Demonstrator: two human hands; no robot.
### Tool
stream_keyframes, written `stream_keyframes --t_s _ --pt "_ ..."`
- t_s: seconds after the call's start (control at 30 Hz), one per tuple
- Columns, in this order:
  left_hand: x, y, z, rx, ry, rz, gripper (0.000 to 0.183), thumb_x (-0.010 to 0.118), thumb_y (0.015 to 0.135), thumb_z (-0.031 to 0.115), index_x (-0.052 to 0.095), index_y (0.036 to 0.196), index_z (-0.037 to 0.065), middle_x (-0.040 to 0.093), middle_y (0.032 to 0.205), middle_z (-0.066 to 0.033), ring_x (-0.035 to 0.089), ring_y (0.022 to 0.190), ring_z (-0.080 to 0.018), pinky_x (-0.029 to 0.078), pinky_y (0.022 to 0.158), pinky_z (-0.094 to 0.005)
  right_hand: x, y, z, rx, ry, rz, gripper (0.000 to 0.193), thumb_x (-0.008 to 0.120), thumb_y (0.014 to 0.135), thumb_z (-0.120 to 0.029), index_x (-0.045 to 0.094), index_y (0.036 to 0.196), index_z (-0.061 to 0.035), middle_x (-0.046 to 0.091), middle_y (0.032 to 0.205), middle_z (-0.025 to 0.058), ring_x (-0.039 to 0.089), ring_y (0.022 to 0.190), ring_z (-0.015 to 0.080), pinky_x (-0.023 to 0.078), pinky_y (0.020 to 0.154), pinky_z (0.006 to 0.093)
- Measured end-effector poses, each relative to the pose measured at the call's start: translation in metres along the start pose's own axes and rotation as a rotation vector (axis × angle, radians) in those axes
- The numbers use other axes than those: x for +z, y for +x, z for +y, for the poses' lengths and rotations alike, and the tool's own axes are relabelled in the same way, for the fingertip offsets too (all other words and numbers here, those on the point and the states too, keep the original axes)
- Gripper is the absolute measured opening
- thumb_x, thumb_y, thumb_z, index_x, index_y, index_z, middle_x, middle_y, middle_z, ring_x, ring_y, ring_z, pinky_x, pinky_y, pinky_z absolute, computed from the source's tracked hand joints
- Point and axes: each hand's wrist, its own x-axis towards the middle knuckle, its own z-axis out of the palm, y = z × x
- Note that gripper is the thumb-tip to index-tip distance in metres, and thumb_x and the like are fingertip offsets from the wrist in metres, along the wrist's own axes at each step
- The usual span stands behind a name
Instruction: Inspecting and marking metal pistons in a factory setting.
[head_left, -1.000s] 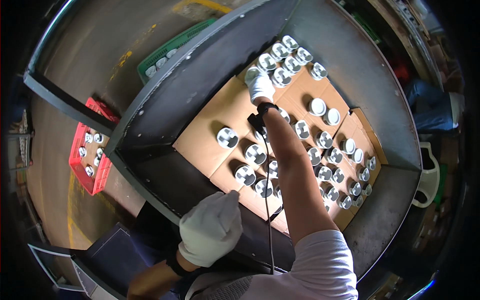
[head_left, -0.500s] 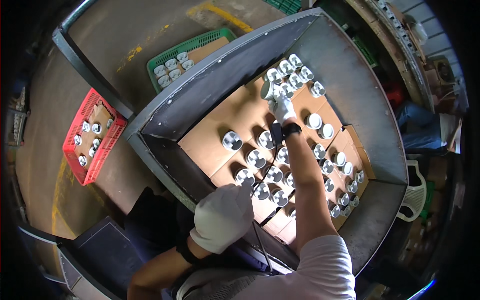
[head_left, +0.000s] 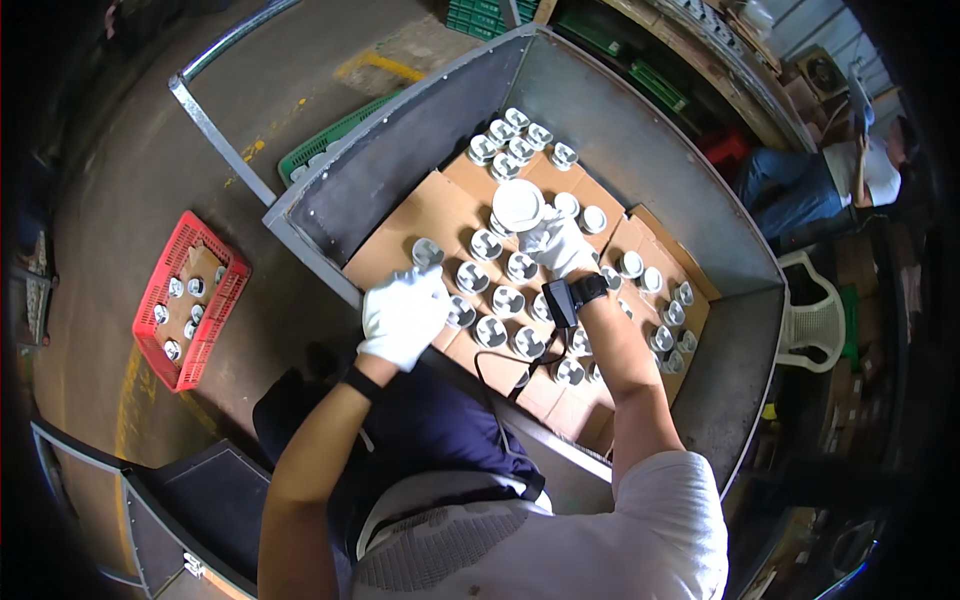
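My right hand, in a white glove, grips a silver-white piston, its round flat face turned up, above other pistons in the grey metal bin. My left hand, also gloved in white, is closed over the bin's near-left edge. Whatever its fingers may hold is hidden. Just beyond its fingertips stands a single piston. Several more pistons stand in loose rows on brown cardboard inside the bin. A black device with a cable is strapped to my right wrist.
Left of the bin, a red crate holds several pistons on cardboard. A green crate lies partly behind the bin wall. A metal rail rises at the far left corner. At the right are a white plastic chair and a seated person.
My right hand has drawn the piston back from the far group, tilting its round face up. My left hand has moved forward and left over the bin's edge. The view has shifted.
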Motion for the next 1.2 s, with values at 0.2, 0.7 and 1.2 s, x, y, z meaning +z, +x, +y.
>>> stream_keyframes --t_s 0.2,0.7,1.2 --pt "0.004 0.005 -0.009 0.036 -0.019 -0.033 0.019 0.048 0.090 0.019 0.066 0.087 0.013 0.070 0.083 -0.0136 0.068 0.072 -0.0330 0.055 0.064 -0.0446 -0.076 -0.034 -0.038 0.309 0.744 0.005 0.021 0.064 0.080 -0.011 0.066 0.099 -0.0033 0.068 0.082 0.0099 0.063 0.072 0.0254 0.051 0.066 0.0345" --pt "0.005 0.009 0.035 0.108 -1.567 -0.483 0.053 0.076 0.082 0.020 0.057 0.128 0.002 0.066 0.115 -0.0114 0.064 0.105 -0.0152 0.055 0.086 -0.0304 -0.112 -0.056 -0.093 0.679 1.349 -0.139 0.024 0.062 0.094 -0.018 0.066 0.112 -0.0040 0.067 0.102 0.0064 0.060 0.090 0.0145 0.050 0.079 0.0291" --pt "0.005 -0.001 0.043 -0.337 -1.675 -0.162 0.049 0.051 0.101 0.040 0.048 0.138 0.008 0.056 0.129 -0.0129 0.058 0.117 -0.0227 0.054 0.092 -0.0362 -0.059 -0.062 -0.104 0.479 1.733 0.025 0.022 0.056 0.097 -0.008 0.059 0.118 -0.0038 0.061 0.104 0.0029 0.054 0.092 0.0106 0.048 0.079 0.0273"
